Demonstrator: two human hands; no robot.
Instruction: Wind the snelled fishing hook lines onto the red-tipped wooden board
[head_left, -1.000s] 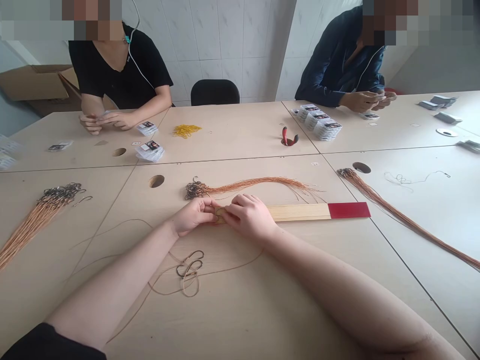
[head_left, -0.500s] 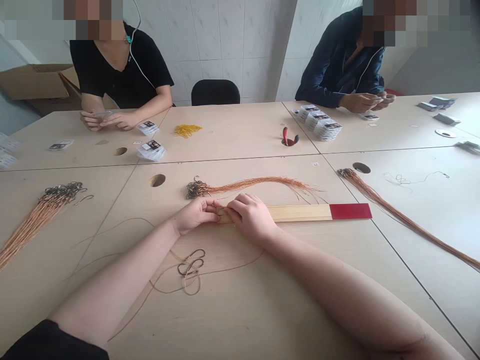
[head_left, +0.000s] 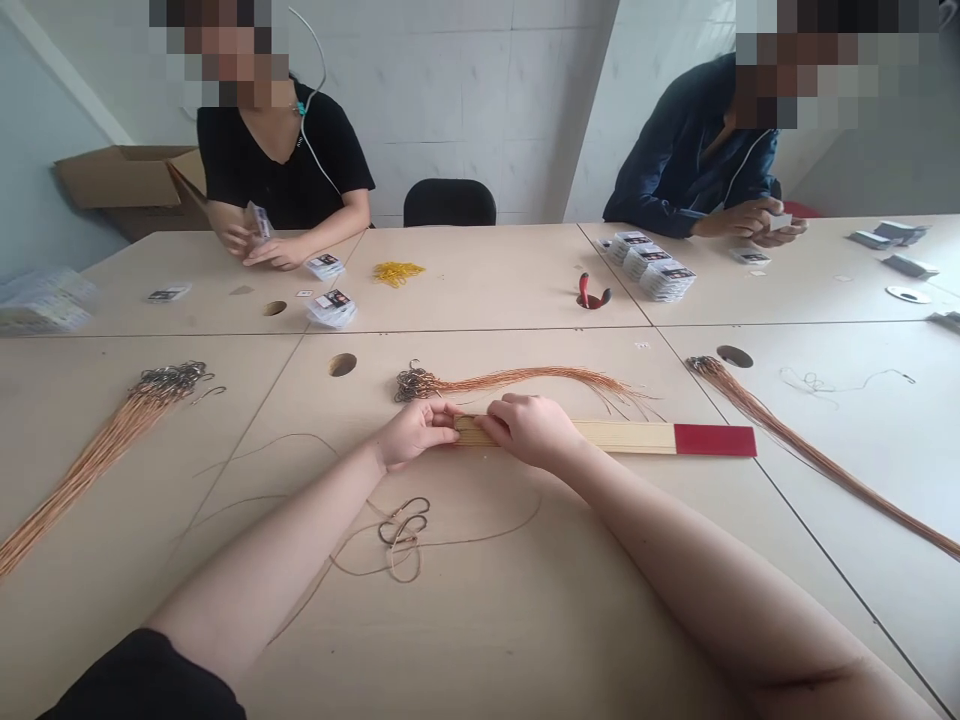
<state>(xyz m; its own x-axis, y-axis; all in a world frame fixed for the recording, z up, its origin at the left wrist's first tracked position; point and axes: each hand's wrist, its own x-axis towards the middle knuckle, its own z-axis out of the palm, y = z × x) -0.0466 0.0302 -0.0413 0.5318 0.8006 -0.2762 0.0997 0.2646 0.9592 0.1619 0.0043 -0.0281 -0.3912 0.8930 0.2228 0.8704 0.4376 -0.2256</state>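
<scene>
A long flat wooden strip with a red end lies crosswise before me. My left hand is closed on its left end, thumb against the near edge. Beside those fingertips, a dark hook shows partly on the strip. My right hand rests over the strip just to the right, fingers curled in a pinch; whatever they hold is hidden. Nearer me lie loose fish hooks with tan line. Just beyond my hands is a bundle of hooks on orange-brown lines.
More hook-and-line bundles lie at left and right. Red-handled pliers stand in a table hole. Across the table, two people handle small packets near stacked packs and yellow bands. Another hole is left of centre.
My right hand has shifted slightly right, widening the gap between my fingertips. The view has tilted and turned a little. The person at left now holds a packet upright.
</scene>
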